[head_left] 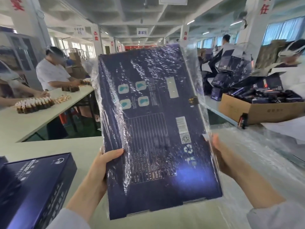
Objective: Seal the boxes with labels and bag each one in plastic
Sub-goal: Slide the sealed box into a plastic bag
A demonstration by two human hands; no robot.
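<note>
Box point(153, 129) sleeved in plastic bag point(194, 66), held upright clear above worktop point(49, 146), left hand point(105, 162) fingers clamped on its left edge, right hand point(221, 156) fingers clamped on right edge through film, second box point(33, 184) lying lower left, apart

bagged box point(153, 123) above table point(49, 146), second box point(33, 182) left

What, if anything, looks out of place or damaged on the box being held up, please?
Nothing looks damaged. The clear plastic bag is crinkled and covers only the upper part of the flat dark blue box; its lower end is bare. The left hand and right hand hold it tilted.
</note>
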